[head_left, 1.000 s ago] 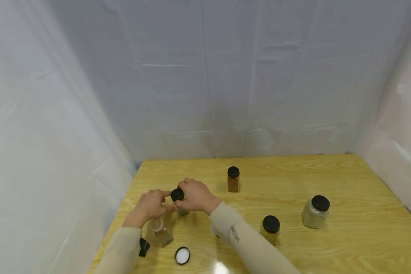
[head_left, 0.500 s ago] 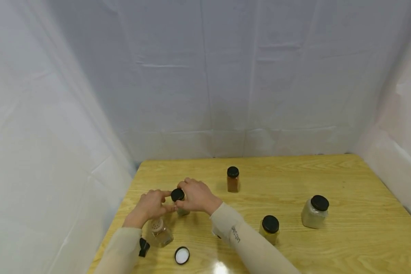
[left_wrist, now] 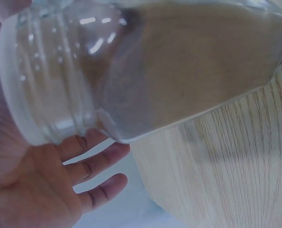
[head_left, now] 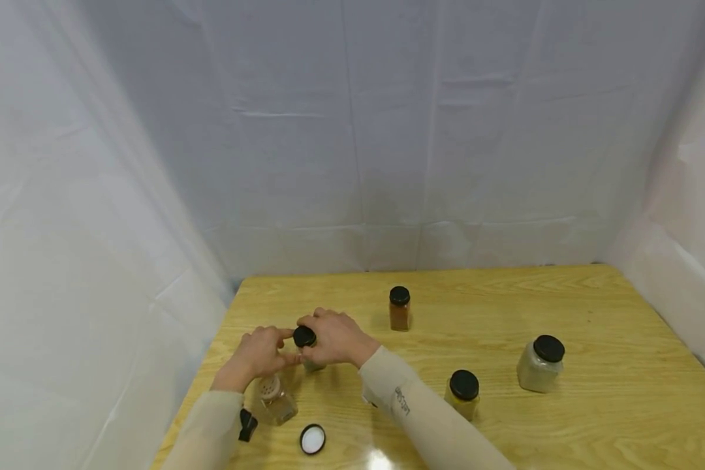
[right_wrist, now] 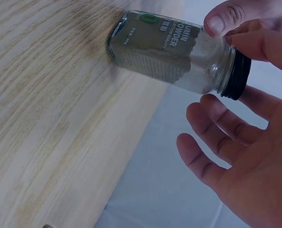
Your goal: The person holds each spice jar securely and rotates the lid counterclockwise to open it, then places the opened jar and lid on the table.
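A glass cumin powder jar (right_wrist: 155,45) with a black lid (head_left: 304,336) stands on the left part of the table. My left hand (head_left: 261,350) pinches this jar near its neck between thumb and forefinger. From the other side, my right hand (head_left: 336,336) grips the black lid with thumb and forefinger; its other fingers spread loose in the right wrist view. Nearer me, below the left hand, stands a lidless glass shaker jar (head_left: 279,403) with a perforated top. That jar (left_wrist: 202,61) fills much of the left wrist view, partly hiding the left hand.
A loose black lid (head_left: 313,439) lies white side up near the front. Farther back stands a reddish-brown spice jar (head_left: 400,309). To the right are a yellow spice jar (head_left: 463,395) and a wider pale jar (head_left: 540,364). White sheeting (head_left: 352,163) surrounds the wooden table.
My right hand's fingers have shifted slightly left around the lid. My left hand and the standing jars stay in place.
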Motion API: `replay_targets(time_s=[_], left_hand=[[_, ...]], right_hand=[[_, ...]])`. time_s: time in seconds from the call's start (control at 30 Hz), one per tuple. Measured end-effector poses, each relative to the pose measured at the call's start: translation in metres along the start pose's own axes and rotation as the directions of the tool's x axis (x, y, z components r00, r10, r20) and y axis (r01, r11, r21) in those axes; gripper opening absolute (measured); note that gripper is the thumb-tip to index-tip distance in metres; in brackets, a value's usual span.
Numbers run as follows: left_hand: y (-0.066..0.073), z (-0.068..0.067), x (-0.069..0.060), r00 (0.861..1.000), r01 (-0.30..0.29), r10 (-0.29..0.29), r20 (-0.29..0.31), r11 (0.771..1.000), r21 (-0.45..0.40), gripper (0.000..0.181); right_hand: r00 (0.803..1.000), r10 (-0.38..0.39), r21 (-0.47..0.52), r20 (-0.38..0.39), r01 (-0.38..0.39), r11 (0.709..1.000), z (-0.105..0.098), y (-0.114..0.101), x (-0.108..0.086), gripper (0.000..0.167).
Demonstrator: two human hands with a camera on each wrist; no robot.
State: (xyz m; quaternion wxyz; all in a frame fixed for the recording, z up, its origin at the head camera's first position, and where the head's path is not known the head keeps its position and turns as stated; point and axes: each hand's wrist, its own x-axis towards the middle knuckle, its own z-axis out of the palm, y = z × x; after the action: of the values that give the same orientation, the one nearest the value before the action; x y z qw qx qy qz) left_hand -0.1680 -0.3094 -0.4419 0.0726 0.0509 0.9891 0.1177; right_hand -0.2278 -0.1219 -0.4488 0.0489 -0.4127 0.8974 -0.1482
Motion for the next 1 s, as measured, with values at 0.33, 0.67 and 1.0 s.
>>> replay_targets(time_s=[0.33,0.67,1.0], left_hand=[[0.0034,0.0,-0.0016,1.0,0.004,-0.004,0.005,1.0,-0.003,0.064],[0.003,-0.0016,-0.001,1.0,0.017,-0.017,0.017,1.0,-0.015,0.068],[0.0036,-0.0001,0.0001,1.0,-0.004,0.004,0.006,1.0,-0.016,0.063]], right_hand=[[0.999,0.047,-0.019,-0.009,-0.047,0.999,0.0014,-0.0004,-0.0016,0.06],[0.998,0.061,0.048,-0.036,-0.059,0.997,-0.005,0.0076,-0.0085,0.045],[1.0,0.017,0.034,-0.02,-0.016,0.999,-0.0016,0.0037,-0.0035,0.05]])
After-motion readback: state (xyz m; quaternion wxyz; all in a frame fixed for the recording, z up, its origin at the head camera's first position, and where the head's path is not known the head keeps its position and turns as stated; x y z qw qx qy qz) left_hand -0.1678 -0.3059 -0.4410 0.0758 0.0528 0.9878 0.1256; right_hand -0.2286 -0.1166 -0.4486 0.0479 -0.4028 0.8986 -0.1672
